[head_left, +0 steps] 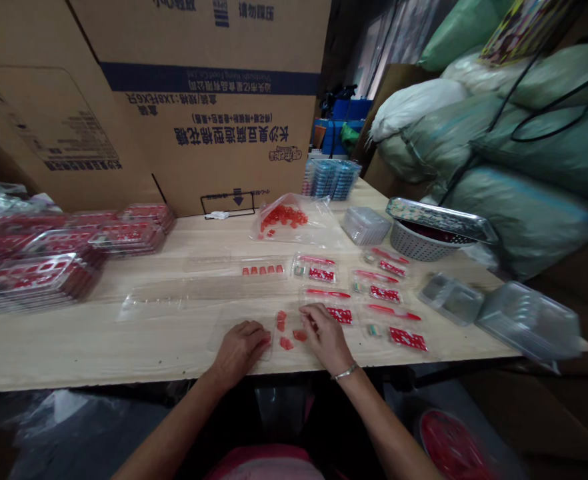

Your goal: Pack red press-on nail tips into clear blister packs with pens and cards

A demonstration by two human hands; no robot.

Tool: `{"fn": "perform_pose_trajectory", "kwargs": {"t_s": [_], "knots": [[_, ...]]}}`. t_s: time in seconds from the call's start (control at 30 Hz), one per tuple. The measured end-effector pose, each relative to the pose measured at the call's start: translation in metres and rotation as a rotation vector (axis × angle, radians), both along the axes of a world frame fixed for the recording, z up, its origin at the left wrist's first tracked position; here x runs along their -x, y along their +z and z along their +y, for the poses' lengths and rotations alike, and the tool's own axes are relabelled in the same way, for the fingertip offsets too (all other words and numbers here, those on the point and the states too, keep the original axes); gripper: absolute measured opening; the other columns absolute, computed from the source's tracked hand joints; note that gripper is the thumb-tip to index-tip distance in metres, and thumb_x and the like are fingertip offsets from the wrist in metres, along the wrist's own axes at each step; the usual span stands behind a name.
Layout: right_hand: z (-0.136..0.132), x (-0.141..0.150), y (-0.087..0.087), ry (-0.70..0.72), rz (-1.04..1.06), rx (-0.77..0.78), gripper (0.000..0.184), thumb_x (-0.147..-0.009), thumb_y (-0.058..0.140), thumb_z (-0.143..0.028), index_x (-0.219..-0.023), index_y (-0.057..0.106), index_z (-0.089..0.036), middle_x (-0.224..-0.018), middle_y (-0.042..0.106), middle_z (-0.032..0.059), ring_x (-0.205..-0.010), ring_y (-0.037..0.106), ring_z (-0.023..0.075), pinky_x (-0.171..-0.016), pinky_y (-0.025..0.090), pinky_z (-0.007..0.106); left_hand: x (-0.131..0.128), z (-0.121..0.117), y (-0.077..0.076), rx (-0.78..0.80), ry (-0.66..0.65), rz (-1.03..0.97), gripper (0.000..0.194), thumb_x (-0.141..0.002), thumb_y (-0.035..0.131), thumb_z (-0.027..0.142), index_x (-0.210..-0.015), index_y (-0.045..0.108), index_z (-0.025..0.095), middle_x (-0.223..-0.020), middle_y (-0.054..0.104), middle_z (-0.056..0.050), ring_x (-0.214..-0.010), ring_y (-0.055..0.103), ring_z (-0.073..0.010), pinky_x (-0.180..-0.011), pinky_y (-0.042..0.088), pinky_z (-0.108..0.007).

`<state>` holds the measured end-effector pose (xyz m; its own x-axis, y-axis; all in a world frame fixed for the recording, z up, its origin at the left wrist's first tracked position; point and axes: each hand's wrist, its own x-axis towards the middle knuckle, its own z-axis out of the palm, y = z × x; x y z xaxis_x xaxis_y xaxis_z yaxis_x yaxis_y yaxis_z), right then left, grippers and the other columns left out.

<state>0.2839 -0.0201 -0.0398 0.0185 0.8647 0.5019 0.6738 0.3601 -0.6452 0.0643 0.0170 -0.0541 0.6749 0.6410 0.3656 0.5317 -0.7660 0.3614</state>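
Note:
My left hand (241,345) rests knuckles-up on a clear plastic tray (224,327) at the table's near edge, fingers curled, with nothing visibly held. My right hand (324,333), with a bracelet on the wrist, is bent over a few small red pieces (287,343) lying loose between both hands; its fingertips pinch at one of them (300,335). Just beyond lies a clear tray with a row of red pieces (263,269). To the right lie several filled clear packs with red items (384,293).
Stacks of filled red packs (49,260) fill the left of the wooden table (124,340). A bag of red pieces (284,217), a white basket with a lid (419,243), empty clear boxes (524,320) and large cardboard boxes (214,100) stand behind.

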Motion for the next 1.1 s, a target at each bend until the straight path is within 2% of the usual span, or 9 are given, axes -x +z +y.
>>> {"fn": "perform_pose_trajectory", "kwargs": {"t_s": [0.13,0.3,0.43,0.57,0.7,0.8,0.9,0.97,1.1], "knots": [[-0.02,-0.007,0.008,0.044,-0.01,0.104,0.015,-0.087,0.047,-0.014,-0.084,0.061,-0.019,-0.076,0.06,0.0023,-0.069,0.059,0.0156,-0.063,0.047,0.026,0.0,0.003,0.001,0.019,-0.023,-0.002,0.02,-0.093,0.049,0.027,-0.089,0.067,0.02,-0.083,0.069,-0.004,-0.078,0.061,-0.0169,-0.072,0.046,-0.029],[-0.027,0.013,0.005,0.2,-0.242,0.174,0.017,-0.085,0.051,-0.007,-0.089,0.063,-0.02,-0.086,0.064,0.0038,-0.082,0.061,0.0166,-0.073,0.048,0.026,-0.004,0.003,0.005,0.029,0.014,0.033,0.015,-0.089,0.055,0.027,-0.085,0.067,0.02,-0.084,0.068,-0.004,-0.078,0.061,-0.0187,-0.065,0.041,-0.03],[-0.025,0.022,-0.003,0.144,-0.408,0.236,0.014,-0.08,0.054,-0.005,-0.081,0.059,-0.017,-0.082,0.062,0.0055,-0.078,0.06,0.0191,-0.071,0.049,0.029,-0.004,-0.003,0.005,-0.032,0.077,0.027,0.015,-0.085,0.059,0.028,-0.095,0.068,0.021,-0.09,0.068,-0.006,-0.082,0.06,-0.0212,-0.068,0.042,-0.033],[-0.025,0.02,-0.004,0.152,-0.315,0.218,0.016,-0.08,0.053,-0.005,-0.086,0.058,-0.018,-0.084,0.06,0.0038,-0.076,0.059,0.0163,-0.07,0.048,0.026,0.002,-0.01,-0.001,-0.102,0.171,-0.102,0.021,-0.085,0.057,0.027,-0.103,0.066,0.021,-0.097,0.068,-0.008,-0.088,0.059,-0.0228,-0.076,0.046,-0.038],[-0.022,0.026,0.001,0.224,-0.349,0.166,0.018,-0.081,0.054,-0.008,-0.094,0.059,-0.019,-0.092,0.062,0.0068,-0.087,0.059,0.019,-0.077,0.049,0.03,0.002,-0.021,-0.003,0.023,0.179,-0.297,0.021,-0.084,0.054,0.021,-0.101,0.067,0.021,-0.094,0.067,-0.007,-0.089,0.06,-0.0206,-0.08,0.049,-0.037],[-0.024,0.034,0.004,0.228,-0.141,0.242,0.013,-0.078,0.054,-0.007,-0.083,0.059,-0.019,-0.08,0.062,0.0037,-0.074,0.06,0.0167,-0.069,0.049,0.028,-0.005,-0.037,0.004,0.316,0.282,-0.508,0.018,-0.081,0.059,0.028,-0.095,0.068,0.021,-0.091,0.068,-0.006,-0.084,0.061,-0.0201,-0.076,0.05,-0.035],[-0.033,0.039,0.005,0.299,0.352,0.44,0.004,-0.078,0.057,-0.016,-0.08,0.056,-0.019,-0.071,0.061,-0.0013,-0.063,0.059,0.0118,-0.058,0.047,0.022,-0.015,-0.056,0.017,0.905,0.314,-0.736,0.025,-0.076,0.066,0.039,-0.086,0.069,0.017,-0.075,0.068,-0.004,-0.066,0.06,-0.0154,-0.061,0.047,-0.027],[-0.04,0.04,0.004,0.395,0.595,0.56,0.011,-0.076,0.062,-0.025,-0.077,0.052,-0.02,-0.069,0.06,-0.0028,-0.062,0.059,0.011,-0.057,0.047,0.022,-0.02,-0.065,0.024,1.212,0.284,-0.863,0.028,-0.068,0.074,0.042,-0.077,0.069,0.016,-0.064,0.066,-0.001,-0.058,0.056,-0.0115,-0.057,0.043,-0.023],[-0.047,0.04,0.003,0.506,0.728,0.671,0.024,-0.071,0.067,-0.033,-0.069,0.048,-0.019,-0.063,0.058,-0.0041,-0.058,0.056,0.01,-0.055,0.043,0.021,-0.022,-0.072,0.029,1.447,0.275,-1.002,0.034,-0.055,0.085,0.039,-0.064,0.064,0.014,-0.056,0.063,0.001,-0.053,0.052,-0.0072,-0.055,0.039,-0.019]]}}
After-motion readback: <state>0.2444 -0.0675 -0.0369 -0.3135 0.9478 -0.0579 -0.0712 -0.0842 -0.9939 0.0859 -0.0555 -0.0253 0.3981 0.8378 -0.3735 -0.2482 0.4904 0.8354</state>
